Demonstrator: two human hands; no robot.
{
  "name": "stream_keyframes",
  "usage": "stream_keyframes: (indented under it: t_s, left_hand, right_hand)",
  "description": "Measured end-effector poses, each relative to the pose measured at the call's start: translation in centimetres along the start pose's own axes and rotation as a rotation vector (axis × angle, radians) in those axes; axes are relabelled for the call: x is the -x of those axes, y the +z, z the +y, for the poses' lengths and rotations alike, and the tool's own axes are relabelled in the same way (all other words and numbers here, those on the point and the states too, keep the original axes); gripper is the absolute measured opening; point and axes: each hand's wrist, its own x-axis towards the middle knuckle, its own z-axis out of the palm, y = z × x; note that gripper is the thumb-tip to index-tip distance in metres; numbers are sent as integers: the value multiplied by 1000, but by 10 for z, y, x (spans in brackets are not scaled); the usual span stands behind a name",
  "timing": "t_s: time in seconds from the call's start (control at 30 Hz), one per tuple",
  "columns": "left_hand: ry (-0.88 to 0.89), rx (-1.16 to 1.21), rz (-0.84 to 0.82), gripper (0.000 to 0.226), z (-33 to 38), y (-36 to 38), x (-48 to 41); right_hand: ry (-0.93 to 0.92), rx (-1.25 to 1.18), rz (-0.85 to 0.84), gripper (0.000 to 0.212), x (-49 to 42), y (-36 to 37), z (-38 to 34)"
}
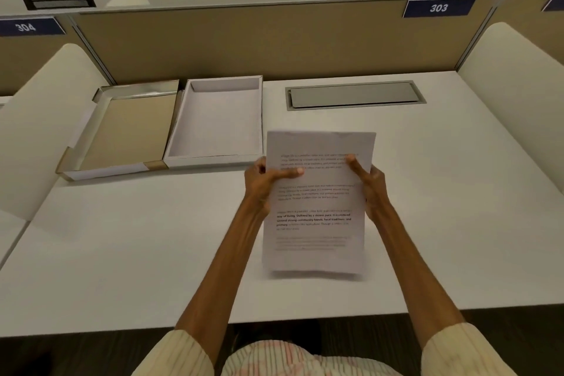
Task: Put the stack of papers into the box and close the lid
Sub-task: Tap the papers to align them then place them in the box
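A stack of printed white papers (317, 217) is held upright above the white desk, its lower edge blurred. My left hand (262, 180) grips the stack's left edge with the thumb across the front page. My right hand (370, 183) grips the right edge the same way. To the upper left lies the open white box (258, 119), shallow and with nothing in it. Its lid (100, 131) lies inside-up beside it on the left, with a brown inner face. Both hands are to the right of and nearer than the box.
A grey cable hatch (354, 94) is set into the desk at the back right. A tan partition (274, 40) closes off the far edge, with white curved dividers (512, 64) on both sides. Numbered blue labels and black chairs stand beyond it.
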Motion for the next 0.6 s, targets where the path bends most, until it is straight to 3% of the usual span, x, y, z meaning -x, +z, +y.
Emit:
stream_keyframes:
  t_s: [0.07, 0.2, 0.5, 0.6]
  left_hand:
    - [102, -27, 15, 69, 15, 0, 1]
    - [321, -53, 43, 57, 32, -1, 4]
    - [405, -197, 86, 65, 25, -14, 10]
    - [441, -209, 100, 47, 43, 0, 9]
  right_hand:
    - [-146, -26, 8, 30, 7, 11, -26]
    - [-327, -60, 23, 4, 25, 33, -59]
    - [-370, -29, 73, 13, 37, 52, -52]
    - [-420, -85, 131, 17, 34, 54, -61]
